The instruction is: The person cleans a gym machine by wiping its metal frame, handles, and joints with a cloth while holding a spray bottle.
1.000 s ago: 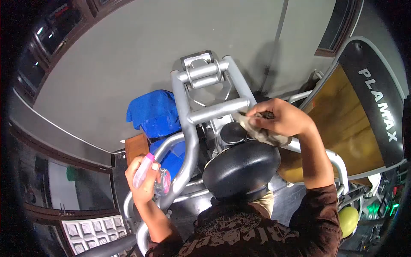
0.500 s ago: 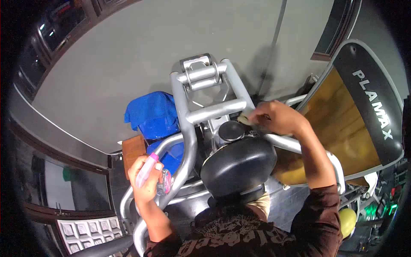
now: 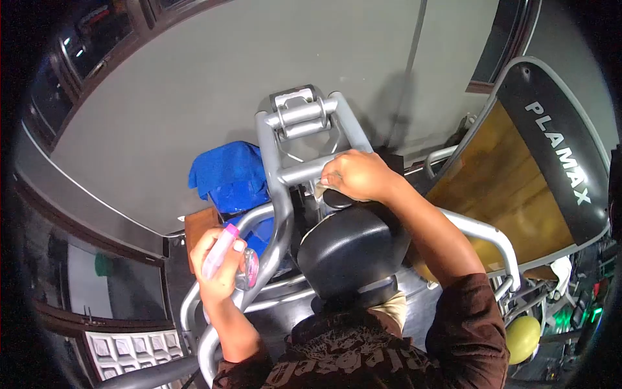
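Leftmost, a white rack [image 3: 133, 350] stands low near the wall. Next comes a wooden box [image 3: 201, 227], just behind the left hand [image 3: 221, 275], which is wrapped around a bottle [image 3: 250, 267]. Its fingers are curled in close on the neck, and the pink head pokes up past the thumb; that grip presumably keeps the head clear and within a finger's reach. The bottle sits just beside the frame [image 3: 280, 214], perhaps touching it; I cannot tell.

Behind, a blue towel [image 3: 227, 172] hangs in folds over something mostly hidden, probably as a cover. Further right, the right hand [image 3: 357, 175] is palm down at the frame's crossbar, fingers drawn narrow on a rag [image 3: 320, 189]. Only a pale corner shows, below the bar and next to the round pad [image 3: 337, 200]; likely the pinch leaves that edge loose beyond the fingertips. Whether it touches metal is unclear.

Under that forearm is the black seat [image 3: 353, 249], tilted. Rightmost stand the PLAMAX panel [image 3: 557, 149] and, low down, a yellow ball [image 3: 523, 340].
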Tool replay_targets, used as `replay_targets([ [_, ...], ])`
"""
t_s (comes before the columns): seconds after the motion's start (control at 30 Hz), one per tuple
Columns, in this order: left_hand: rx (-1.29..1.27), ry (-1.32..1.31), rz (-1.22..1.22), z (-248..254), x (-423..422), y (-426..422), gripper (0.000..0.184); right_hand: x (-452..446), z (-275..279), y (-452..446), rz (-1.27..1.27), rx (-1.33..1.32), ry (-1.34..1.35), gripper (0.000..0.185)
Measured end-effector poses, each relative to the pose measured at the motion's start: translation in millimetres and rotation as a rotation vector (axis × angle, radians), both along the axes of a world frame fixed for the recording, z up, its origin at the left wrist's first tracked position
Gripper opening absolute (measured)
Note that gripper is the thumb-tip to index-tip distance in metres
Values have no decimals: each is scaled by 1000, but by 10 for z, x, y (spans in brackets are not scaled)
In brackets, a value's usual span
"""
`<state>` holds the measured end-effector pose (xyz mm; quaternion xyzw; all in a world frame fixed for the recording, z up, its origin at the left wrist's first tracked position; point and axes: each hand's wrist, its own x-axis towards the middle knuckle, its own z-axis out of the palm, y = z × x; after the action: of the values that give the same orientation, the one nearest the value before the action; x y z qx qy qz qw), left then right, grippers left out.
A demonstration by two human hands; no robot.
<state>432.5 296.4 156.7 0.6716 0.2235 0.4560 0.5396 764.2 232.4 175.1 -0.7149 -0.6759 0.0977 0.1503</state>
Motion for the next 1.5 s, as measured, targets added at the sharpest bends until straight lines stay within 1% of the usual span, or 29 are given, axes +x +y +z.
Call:
replay_targets([
  [0.03,-17,-21,-6,15,6,-15,14,-1,10,-16,-4,-4,-9,27],
  [0.13,14,38,7,2,-60,-38,23,96,25,-165,131,31,105,30],
  [0.23,24,53,31,5,-181,-18,22,267,84,-280,211,-34,258,29],
  [0.33,-5,12,59,81,-246,-25,12,324,290,-316,196,-209,248,28],
  [0.37,10,33,70,93,-257,-7,11,285,402,-322,138,-271,250,27],
  [0.47,60,89,104,108,-255,46,11,238,317,-223,108,-47,367,26],
  [0.5,84,103,115,115,-219,69,11,220,210,-152,103,13,396,29],
  [0.6,112,143,161,179,-69,144,11,12,122,-131,-40,-15,215,35],
  [0.63,126,155,178,169,-23,197,11,-28,142,-170,-57,-42,127,40],
  [0.7,135,204,229,210,68,281,12,17,172,-226,-38,-80,98,42],
  [0.73,179,257,246,217,95,355,12,34,216,-240,-28,-98,80,43],
  [0.77,222,310,262,189,122,451,12,22,305,-252,-85,-163,105,40],
  [0.8,267,361,280,152,153,562,13,54,328,-229,-89,-202,150,38],
  [0.83,342,367,301,99,193,693,14,106,352,-212,-93,-241,194,37],
  [0.87,354,378,318,88,239,783,15,168,370,-204,-96,-280,239,35],
  [0.9,366,390,335,102,295,860,15,296,242,-175,58,-172,314,29],
  [0.93,378,401,351,119,351,943,16,357,140,-143,52,-54,315,28],
  [1.0,319,416,334,119,460,1137,18,414,23,-69,44,181,317,26],
  [1.03,306,415,323,70,531,1251,19,366,120,-30,-112,139,326,24],
  [1.13,260,430,239,-26,733,1532,24,485,147,251,-209,296,376,23],
  [1.17,252,447,221,-46,804,1589,24,549,215,338,-194,281,419,28],
  [1.27,268,519,156,-125,1007,1804,25,755,214,838,-277,463,433,35],
  [1.3,252,497,151,-114,1076,1836,25,754,372,995,-292,402,478,41],
  [1.4,276,471,174,-140,1286,1970,22,839,645,1560,-278,509,326,40],
  [1.5,221,533,148,-161,1414,2058,19,938,779,2184,-401,462,185,39],
])
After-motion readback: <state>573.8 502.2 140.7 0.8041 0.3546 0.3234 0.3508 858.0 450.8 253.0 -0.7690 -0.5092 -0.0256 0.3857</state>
